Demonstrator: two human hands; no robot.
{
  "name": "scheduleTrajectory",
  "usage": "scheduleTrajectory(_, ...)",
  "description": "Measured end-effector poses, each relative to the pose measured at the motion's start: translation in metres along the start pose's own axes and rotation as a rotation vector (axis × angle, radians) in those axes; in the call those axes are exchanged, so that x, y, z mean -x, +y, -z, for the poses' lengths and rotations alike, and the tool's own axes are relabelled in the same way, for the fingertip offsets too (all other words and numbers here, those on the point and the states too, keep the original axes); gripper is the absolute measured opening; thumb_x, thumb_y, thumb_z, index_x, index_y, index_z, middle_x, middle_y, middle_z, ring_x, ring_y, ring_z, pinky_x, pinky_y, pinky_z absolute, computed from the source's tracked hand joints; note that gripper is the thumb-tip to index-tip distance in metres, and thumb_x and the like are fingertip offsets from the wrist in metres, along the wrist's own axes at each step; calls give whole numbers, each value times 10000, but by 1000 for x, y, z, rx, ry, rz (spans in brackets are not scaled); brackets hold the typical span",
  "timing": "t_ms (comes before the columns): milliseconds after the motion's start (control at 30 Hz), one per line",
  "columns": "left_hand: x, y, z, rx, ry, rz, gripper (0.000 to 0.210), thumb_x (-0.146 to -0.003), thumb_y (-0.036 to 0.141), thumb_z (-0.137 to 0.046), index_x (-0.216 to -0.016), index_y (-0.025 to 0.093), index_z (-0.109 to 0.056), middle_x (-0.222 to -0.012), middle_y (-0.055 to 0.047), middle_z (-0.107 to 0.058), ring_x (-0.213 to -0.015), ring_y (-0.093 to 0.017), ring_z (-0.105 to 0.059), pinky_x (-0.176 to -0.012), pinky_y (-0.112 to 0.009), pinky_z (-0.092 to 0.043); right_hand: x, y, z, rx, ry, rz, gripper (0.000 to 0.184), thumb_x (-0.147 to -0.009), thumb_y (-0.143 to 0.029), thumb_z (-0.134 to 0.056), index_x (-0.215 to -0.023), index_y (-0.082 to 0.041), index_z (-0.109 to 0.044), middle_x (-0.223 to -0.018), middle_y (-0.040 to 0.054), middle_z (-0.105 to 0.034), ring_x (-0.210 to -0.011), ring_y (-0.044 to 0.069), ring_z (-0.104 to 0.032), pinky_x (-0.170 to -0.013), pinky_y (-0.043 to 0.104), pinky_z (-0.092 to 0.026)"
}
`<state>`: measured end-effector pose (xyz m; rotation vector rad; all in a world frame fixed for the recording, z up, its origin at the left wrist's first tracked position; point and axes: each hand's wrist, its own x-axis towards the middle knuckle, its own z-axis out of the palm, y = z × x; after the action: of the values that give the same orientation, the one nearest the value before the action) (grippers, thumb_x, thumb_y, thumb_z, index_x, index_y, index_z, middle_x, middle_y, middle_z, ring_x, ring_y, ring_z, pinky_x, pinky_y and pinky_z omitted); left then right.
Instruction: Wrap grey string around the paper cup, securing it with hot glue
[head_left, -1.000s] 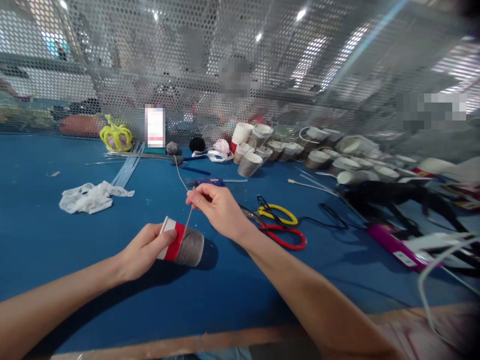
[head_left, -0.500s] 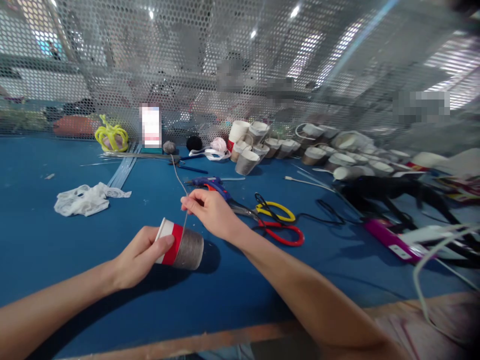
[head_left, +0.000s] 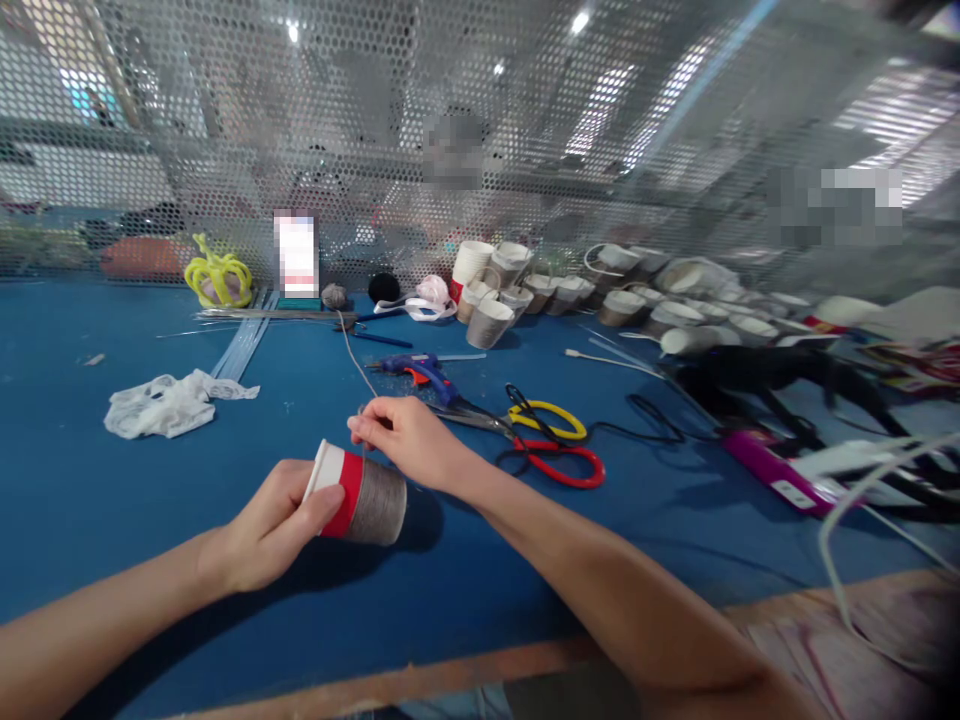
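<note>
My left hand point(head_left: 274, 525) grips a paper cup point(head_left: 349, 507) near its white rim, thumb on the red band. The cup lies tilted on its side above the table, base to the right, and its lower part is wound with grey yarn. Just above the cup, my right hand point(head_left: 401, 435) pinches the grey yarn point(head_left: 352, 352). From those fingers the strand runs back to a small grey yarn ball point(head_left: 334, 296) and down to the cup's wound edge. Behind my right wrist lie a blue glue gun point(head_left: 424, 372) and scissors point(head_left: 559, 445) with red and yellow handles.
Several yarn-wrapped cups point(head_left: 491, 322) crowd the back right, in front of a perforated metal screen point(head_left: 360, 130). Clear glue sticks point(head_left: 244, 345) and white lace point(head_left: 161, 405) lie at left. A purple box point(head_left: 776, 475) and cables are at right. A phone point(head_left: 297, 255) stands at the back.
My right hand has come down and slightly left, closer to the cup, still pinching the yarn. The left hand keeps its hold. The whole view has shifted a little.
</note>
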<state>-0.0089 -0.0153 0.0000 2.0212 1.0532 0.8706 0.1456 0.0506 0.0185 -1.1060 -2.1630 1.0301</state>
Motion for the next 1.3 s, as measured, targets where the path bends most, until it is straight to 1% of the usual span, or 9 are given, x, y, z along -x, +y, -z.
scheduleTrajectory(133,1,-1,0,-63,6,-87,323,-790,214,-294,-481,162,-370,-476,22,-372,-457,-92,-333,-476,-219,-302,1,-3,-1,8,-17,-5,241,-761,-272,-435,-613,-120,-549,-580,18,-564,-516,72,-490,-491,179,-364)
scheduleTrajectory(300,0,2,0,-84,-4,-137,294,-783,172,-288,-492,173,-325,-481,27,-355,-459,-93,-316,-481,-225,-288,2,-5,0,45,-40,-1,235,-762,-258,-434,-610,-119,-547,-572,6,-556,-482,60,-460,-470,171,-340)
scheduleTrajectory(433,0,2,1,-83,-22,-187,278,-775,143,-288,-500,179,-284,-487,32,-332,-460,-92,-304,-479,-228,-271,3,-7,0,77,-63,-4,240,-762,-255,-435,-606,-117,-553,-533,-9,-523,-463,54,-431,-460,169,-316)
scheduleTrajectory(667,0,0,1,-116,-24,-276,266,-761,123,-297,-502,181,-287,-479,32,-331,-455,-94,-299,-473,-238,-262,4,-8,-1,105,-86,-7,244,-761,-269,-434,-602,-116,-539,-550,-7,-516,-498,59,-412,-471,173,-294)
scheduleTrajectory(800,0,-1,0,-96,15,-330,267,-762,115,-302,-502,174,-302,-474,38,-330,-445,-86,-288,-460,-233,-257,4,-7,-1,103,-106,-15,238,-756,-267,-439,-585,-118,-511,-553,-13,-494,-504,58,-396,-470,174,-282)
scheduleTrajectory(1000,0,-3,-1,-79,18,-312,274,-771,117,-300,-502,167,-302,-481,38,-338,-454,-80,-297,-461,-230,-258,3,-6,-1,109,-123,-11,257,-751,-268,-442,-537,-126,-456,-513,-34,-422,-484,51,-355,-458,175,-261)
scheduleTrajectory(1233,1,-3,-1,-77,20,-282,295,-784,129,-292,-493,172,-270,-475,41,-320,-444,-76,-284,-449,-224,-254,3,-5,-2,121,-148,-22,259,-747,-268,-447,-529,-128,-442,-509,-36,-411,-484,51,-352,-454,175,-258)
scheduleTrajectory(1300,0,-3,0,-76,8,-306,276,-777,120,-295,-506,171,-289,-482,38,-334,-450,-79,-288,-455,-225,-260,3,-5,-2,123,-158,-30,252,-747,-265,-448,-537,-125,-451,-517,-33,-422,-486,51,-357,-452,174,-259)
